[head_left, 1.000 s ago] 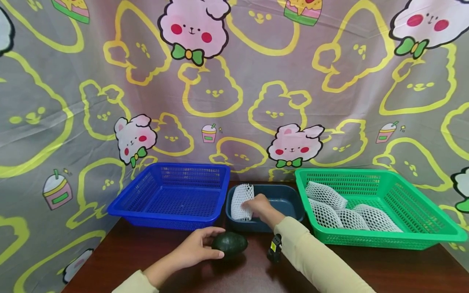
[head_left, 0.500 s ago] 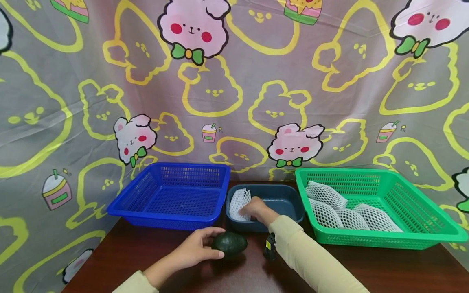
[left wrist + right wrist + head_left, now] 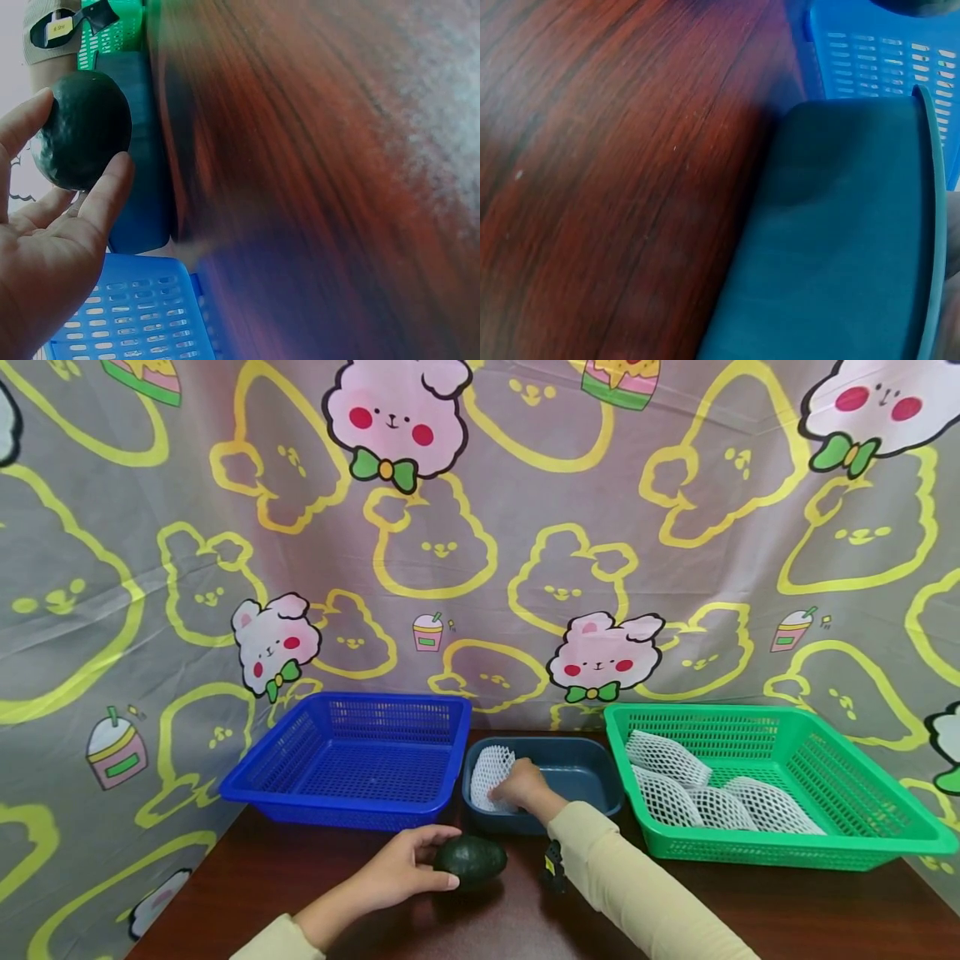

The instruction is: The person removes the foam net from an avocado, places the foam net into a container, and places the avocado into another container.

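Note:
My left hand (image 3: 405, 867) grips a dark green avocado (image 3: 474, 860) just over the table, in front of the dark blue tub (image 3: 581, 781). In the left wrist view, the thumb and fingers curl round the avocado (image 3: 86, 135) from its sides. My right hand (image 3: 525, 783) reaches into the tub and pinches a white foam net sleeve (image 3: 492, 770) at the tub's left end; the fingertips are partly hidden by the net. The tub's outer wall (image 3: 832, 225) fills much of the right wrist view, with only a sliver of the hand at its right edge.
A blue basket (image 3: 367, 814) stands left of the tub. The green basket (image 3: 772, 847) on the right holds several net-wrapped items (image 3: 667, 758) along its left side. A patterned curtain (image 3: 480, 568) hangs behind the brown table (image 3: 225, 893).
My right hand has shifted slightly left, and the foam net sleeve has sunk lower into the tub. The left hand and avocado have stayed put.

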### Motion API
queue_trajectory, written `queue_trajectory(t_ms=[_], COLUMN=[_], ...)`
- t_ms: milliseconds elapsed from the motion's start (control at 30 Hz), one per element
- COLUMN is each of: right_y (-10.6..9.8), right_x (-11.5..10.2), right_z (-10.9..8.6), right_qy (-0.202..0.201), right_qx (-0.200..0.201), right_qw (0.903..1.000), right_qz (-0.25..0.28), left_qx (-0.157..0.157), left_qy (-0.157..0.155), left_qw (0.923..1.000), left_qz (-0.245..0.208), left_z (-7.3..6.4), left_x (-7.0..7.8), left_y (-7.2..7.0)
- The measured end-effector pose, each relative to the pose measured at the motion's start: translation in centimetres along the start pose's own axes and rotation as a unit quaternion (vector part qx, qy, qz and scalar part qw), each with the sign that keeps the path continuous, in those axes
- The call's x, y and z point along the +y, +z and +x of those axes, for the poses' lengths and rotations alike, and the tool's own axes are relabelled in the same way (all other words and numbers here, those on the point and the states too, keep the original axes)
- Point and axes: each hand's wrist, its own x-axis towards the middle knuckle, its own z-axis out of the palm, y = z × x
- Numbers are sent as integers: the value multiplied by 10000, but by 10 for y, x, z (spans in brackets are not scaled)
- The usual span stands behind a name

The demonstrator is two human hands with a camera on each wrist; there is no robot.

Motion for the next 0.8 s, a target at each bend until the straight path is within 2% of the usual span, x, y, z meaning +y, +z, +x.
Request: queue_trajectory(t_ms=[333, 800], right_y=[-2, -12], right_x=[5, 7], right_z=[4, 1], right_qy=[-74, -51], right_qx=[117, 169], right_qw=[9995, 9997], right_qz=[-268, -192], left_qx=[-15, 0], left_qy=[31, 35], left_qw=[10000, 10000], left_qz=[3, 65], left_z=[-1, -1], left_x=[2, 10], left_y=[1, -2])
